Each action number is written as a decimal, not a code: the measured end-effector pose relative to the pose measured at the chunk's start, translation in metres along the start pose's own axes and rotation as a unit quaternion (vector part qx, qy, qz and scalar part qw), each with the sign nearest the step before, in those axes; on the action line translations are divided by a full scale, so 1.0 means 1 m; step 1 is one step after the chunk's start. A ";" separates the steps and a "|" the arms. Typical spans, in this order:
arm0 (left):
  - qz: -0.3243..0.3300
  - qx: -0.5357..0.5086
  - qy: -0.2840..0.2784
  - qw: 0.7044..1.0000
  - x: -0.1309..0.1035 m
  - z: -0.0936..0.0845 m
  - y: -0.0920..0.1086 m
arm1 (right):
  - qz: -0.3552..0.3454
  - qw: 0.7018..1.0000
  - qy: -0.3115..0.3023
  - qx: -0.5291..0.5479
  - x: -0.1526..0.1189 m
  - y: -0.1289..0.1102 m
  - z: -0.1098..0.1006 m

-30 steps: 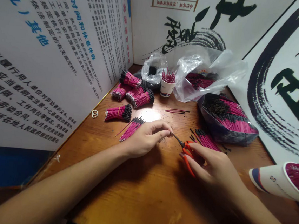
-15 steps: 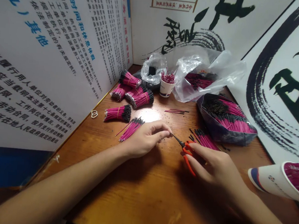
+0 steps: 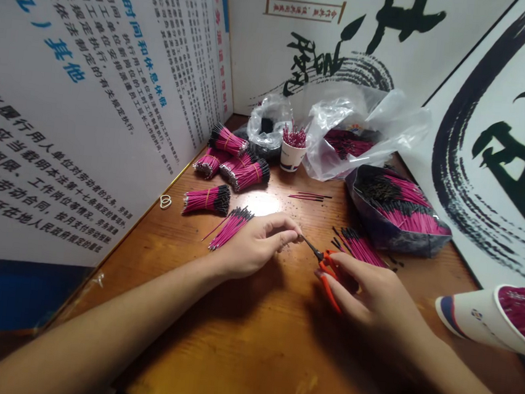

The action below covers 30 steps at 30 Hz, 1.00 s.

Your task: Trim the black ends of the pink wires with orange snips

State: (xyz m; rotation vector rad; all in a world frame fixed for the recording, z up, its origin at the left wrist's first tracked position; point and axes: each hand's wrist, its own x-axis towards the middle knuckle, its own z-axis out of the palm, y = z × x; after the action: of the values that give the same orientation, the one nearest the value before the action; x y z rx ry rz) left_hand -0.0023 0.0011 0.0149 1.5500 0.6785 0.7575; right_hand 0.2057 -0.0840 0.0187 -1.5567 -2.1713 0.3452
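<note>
My left hand (image 3: pixel 262 241) is above the table with thumb and forefinger pinched together. Whatever is between those fingertips is too small and hidden to make out. In my right hand (image 3: pixel 374 294) is a pair of small scissors (image 3: pixel 326 266) with orange handles and dark, narrow blades. The blade tips meet the pinched fingertips of my left hand. Beside my left wrist lies a loose pile of pink wires (image 3: pixel 231 228) with black ends. Another loose group of pink wires (image 3: pixel 360 246) lies beyond my right hand.
Banded wire bundles (image 3: pixel 206 199) lie at the back left, near white rubber bands (image 3: pixel 165 201). A paper cup (image 3: pixel 292 158) of wires stands at the back, by clear plastic bags (image 3: pixel 324 162). A dark bag (image 3: pixel 407 240) of wires and a tilted cup (image 3: pixel 469 316) are at right.
The scissors and my right fingers have shifted very slightly, with the orange handles a little differently angled. My left hand stays in place.
</note>
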 end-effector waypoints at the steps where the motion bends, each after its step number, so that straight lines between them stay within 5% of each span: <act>1: 0.000 0.001 0.001 1.000 0.000 0.000 0.000 | -0.002 1.000 0.000 0.000 0.000 0.000 0.000; 30: -0.005 -0.001 -0.016 1.000 0.000 -0.001 -0.001 | 0.014 0.997 -0.056 0.055 0.002 0.001 -0.001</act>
State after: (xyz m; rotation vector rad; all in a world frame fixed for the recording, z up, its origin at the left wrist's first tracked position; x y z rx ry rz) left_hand -0.0031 0.0013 0.0140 1.5526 0.6608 0.7253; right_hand 0.2065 -0.0821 0.0192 -1.5425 -2.1749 0.5637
